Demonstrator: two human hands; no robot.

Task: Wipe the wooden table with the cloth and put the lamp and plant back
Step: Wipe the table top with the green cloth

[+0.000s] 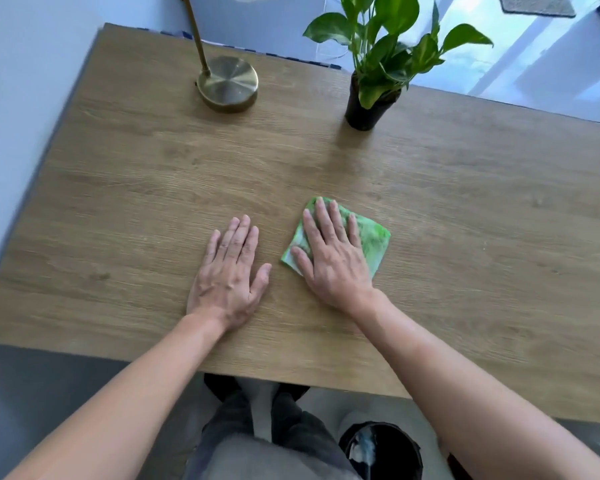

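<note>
A person's right hand (329,251) is pressing flat, fingers spread, on a folded green-and-white cloth (371,237), pinning it to the light-brown wood-grain table (118,188), while the left hand (229,271) is resting palm-down and open on the bare wood just beside it, holding nothing. The cloth is lying under the right palm, its corners showing beyond the fingertips and to the outer side. Well ahead of both hands, near the far edge, the brass lamp with its round disc base (227,83) is standing beyond the left hand, and the leafy green plant in a small black pot (369,105) is standing beyond the right. Both objects are upright and sitting apart from each other. The wiping looks to be in hand, with the broad stretch between hands and objects lying open to the cloth; the right hand seems nearer the plant, the left nearer the lamp.
</note>
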